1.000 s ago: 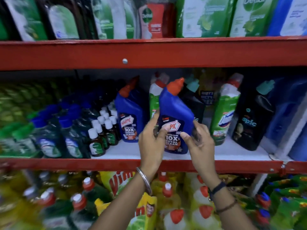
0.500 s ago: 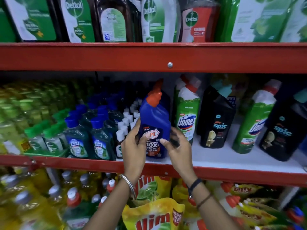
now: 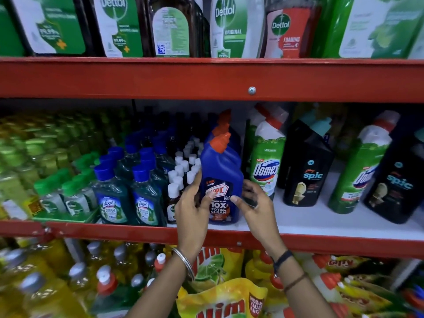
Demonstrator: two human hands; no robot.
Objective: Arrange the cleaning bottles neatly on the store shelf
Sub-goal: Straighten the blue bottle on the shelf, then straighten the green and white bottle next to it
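A blue Harpic bottle with an orange cap stands upright at the front of the white middle shelf. My left hand grips its left side, thumb across the label. My right hand holds its right side, thumb on the label's lower edge. A second blue Harpic bottle stands directly behind it, mostly hidden. To the right stand a green Domex bottle, a black Spic bottle, another Domex bottle and another Spic bottle.
Blue-capped Lizol bottles and small white-capped bottles crowd the shelf just left of the Harpic. Green-capped bottles fill the far left. Dettol packs line the upper shelf. Yellow Vim pouches sit below the red shelf rail.
Both hands carried the Harpic bottle leftward along the shelf, from in front of the Domex and Spic bottles to a spot in front of the other Harpic bottle. It now rests on the shelf.
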